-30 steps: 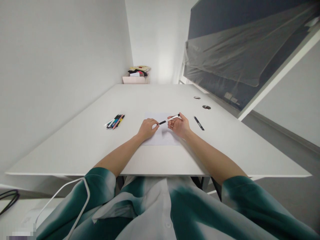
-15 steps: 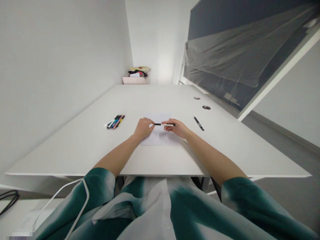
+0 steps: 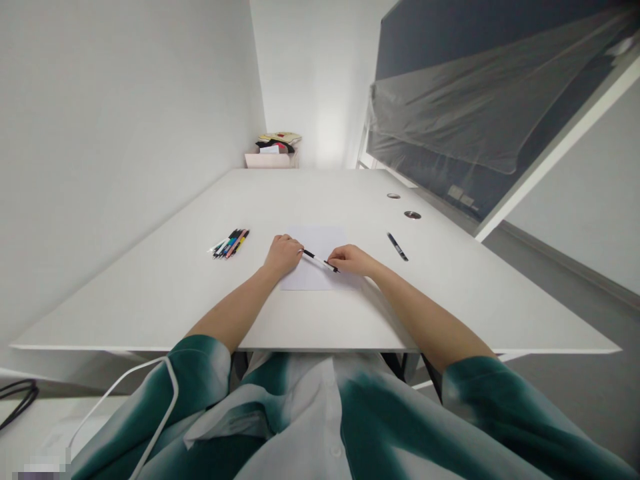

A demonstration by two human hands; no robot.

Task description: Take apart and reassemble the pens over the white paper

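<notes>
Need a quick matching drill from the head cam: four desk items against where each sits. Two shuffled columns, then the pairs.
Things:
1. black-and-white pen
2. bundle of coloured pens
3. lone dark pen
4. pale box

Places:
A. far end of the white table
B. between the left hand and right hand, over the sheet of paper
C. left of the sheet of paper
D. right of the sheet of paper

Pairs: 1-B, 2-C, 3-D, 4-A
</notes>
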